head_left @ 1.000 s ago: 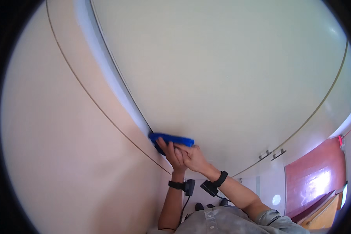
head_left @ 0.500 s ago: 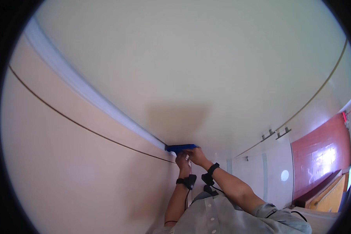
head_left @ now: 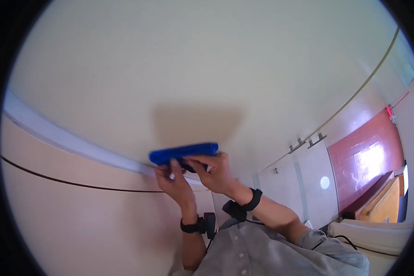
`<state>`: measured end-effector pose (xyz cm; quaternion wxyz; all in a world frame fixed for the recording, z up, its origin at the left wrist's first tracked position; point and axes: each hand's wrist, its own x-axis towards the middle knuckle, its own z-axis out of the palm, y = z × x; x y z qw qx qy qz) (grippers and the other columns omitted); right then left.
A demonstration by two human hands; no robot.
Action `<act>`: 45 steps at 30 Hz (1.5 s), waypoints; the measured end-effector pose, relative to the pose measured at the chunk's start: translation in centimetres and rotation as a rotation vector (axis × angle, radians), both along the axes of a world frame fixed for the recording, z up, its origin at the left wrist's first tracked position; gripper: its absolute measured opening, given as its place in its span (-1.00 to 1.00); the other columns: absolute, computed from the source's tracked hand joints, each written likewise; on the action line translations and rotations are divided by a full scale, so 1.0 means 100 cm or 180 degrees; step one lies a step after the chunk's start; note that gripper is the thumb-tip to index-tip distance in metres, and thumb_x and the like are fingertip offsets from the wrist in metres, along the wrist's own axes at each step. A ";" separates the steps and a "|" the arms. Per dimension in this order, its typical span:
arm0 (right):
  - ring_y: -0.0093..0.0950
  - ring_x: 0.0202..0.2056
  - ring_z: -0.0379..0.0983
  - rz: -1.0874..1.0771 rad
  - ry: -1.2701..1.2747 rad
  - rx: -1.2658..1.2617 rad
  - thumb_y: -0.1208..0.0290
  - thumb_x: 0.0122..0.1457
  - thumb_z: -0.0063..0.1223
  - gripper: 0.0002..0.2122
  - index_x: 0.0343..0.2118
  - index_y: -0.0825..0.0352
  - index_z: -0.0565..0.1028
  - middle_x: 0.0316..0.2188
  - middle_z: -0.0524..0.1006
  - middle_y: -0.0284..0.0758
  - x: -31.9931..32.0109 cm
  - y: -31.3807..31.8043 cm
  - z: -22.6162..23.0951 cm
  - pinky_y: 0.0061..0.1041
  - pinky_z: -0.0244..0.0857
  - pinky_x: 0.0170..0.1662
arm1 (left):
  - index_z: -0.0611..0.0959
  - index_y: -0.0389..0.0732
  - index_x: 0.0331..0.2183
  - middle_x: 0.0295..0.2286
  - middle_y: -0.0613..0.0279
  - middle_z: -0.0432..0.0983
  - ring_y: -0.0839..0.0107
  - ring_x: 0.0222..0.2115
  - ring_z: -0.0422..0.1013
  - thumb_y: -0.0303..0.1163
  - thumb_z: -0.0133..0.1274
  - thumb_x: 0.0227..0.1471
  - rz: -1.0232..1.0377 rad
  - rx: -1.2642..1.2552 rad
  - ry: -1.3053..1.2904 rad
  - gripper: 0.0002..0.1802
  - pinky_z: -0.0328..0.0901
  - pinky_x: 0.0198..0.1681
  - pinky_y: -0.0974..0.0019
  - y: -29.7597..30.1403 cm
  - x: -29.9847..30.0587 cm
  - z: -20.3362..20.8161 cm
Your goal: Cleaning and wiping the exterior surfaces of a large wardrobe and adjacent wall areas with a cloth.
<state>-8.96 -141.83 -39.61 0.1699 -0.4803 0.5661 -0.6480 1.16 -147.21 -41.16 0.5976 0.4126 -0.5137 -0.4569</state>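
I see the left hand [head_left: 176, 186] and right hand [head_left: 218, 175] gripping a blue cloth [head_left: 185, 152], a pale cabinet door [head_left: 216, 64] beyond it; work seems underway, what's left unclear.

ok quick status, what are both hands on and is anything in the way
Left hand and right hand holding blue cloth. Cloth in front of pale panel. Nothing seen blocking it.

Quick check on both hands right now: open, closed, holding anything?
Left hand: closed on the left part of the blue item.
Right hand: closed on its right end.
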 end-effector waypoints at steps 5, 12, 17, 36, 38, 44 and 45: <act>-0.28 -0.53 0.60 0.0000 -0.0513 -0.0470 0.60 0.12 0.18 -0.87 -0.29 0.33 0.68 -0.47 0.64 -0.12 -0.001 -0.006 0.006 -0.47 0.43 -0.46 | 0.49 -0.31 -0.25 -0.38 0.24 0.46 0.50 -0.41 0.39 -0.13 0.09 0.28 -0.0175 -0.0353 -0.0610 -0.62 0.31 -0.41 0.43 -0.012 0.003 0.005; -0.14 -0.40 0.61 -0.0145 0.0222 0.0638 0.62 0.04 0.19 -0.84 -0.32 0.26 0.68 -0.45 0.63 -0.09 -0.005 0.004 -0.198 -0.37 0.47 -0.30 | 0.55 -0.28 -0.15 -0.26 0.22 0.54 0.43 -0.23 0.47 -0.33 0.11 0.20 -0.0761 0.1531 -0.0475 -0.74 0.39 -0.24 0.32 -0.010 0.024 -0.213; -0.22 -0.42 0.62 -0.0284 -0.0119 0.1548 0.50 0.01 0.26 -0.90 -0.38 0.31 0.68 -0.48 0.63 -0.11 -0.018 0.021 -0.331 -0.36 0.47 -0.28 | 0.54 0.03 -0.16 -0.16 0.50 0.52 0.52 -0.04 0.41 -0.33 0.05 0.16 -0.1319 0.3089 -0.0567 -0.83 0.34 -0.04 0.11 -0.005 0.006 -0.297; -0.62 -0.42 0.58 -0.0601 -0.0144 -0.0030 0.54 0.18 0.20 -0.90 -0.37 0.48 0.67 -0.50 0.67 -0.29 -0.047 0.043 0.061 -0.62 0.46 -0.33 | 0.62 -0.33 -0.57 -0.66 0.23 0.56 0.54 -0.63 0.45 -0.19 0.29 0.11 -0.0837 -0.0079 -0.0524 -0.59 0.29 -0.50 0.45 0.016 -0.031 0.076; -0.65 -0.49 0.52 -0.0549 -0.0213 -0.0233 0.55 0.16 0.19 -0.91 -0.37 0.45 0.67 -0.54 0.65 -0.29 -0.039 0.035 0.083 -0.62 0.39 -0.40 | 0.65 -0.39 -0.54 -0.65 0.24 0.56 0.57 -0.62 0.43 -0.23 0.31 0.09 -0.0768 -0.0107 -0.0436 -0.61 0.34 -0.47 0.45 0.013 -0.026 0.102; -0.67 -0.55 0.44 -0.0605 -0.0236 0.0210 0.59 0.10 0.21 -0.95 -0.40 0.39 0.68 -0.61 0.62 -0.33 -0.043 0.043 0.001 -0.60 0.32 -0.45 | 0.72 -0.38 -0.39 -0.59 0.24 0.62 0.58 -0.55 0.47 -0.35 0.32 0.04 -0.0716 -0.0225 -0.0967 -0.75 0.36 -0.42 0.43 0.014 -0.026 0.018; -0.67 -0.51 0.49 -0.0543 -0.0222 0.0547 0.61 0.10 0.21 -0.95 -0.43 0.41 0.68 -0.60 0.62 -0.35 -0.042 0.047 -0.025 -0.60 0.36 -0.40 | 0.73 -0.37 -0.35 -0.56 0.21 0.64 0.57 -0.53 0.50 -0.39 0.32 0.02 -0.0773 -0.0254 -0.0989 -0.78 0.37 -0.40 0.41 0.012 -0.021 -0.018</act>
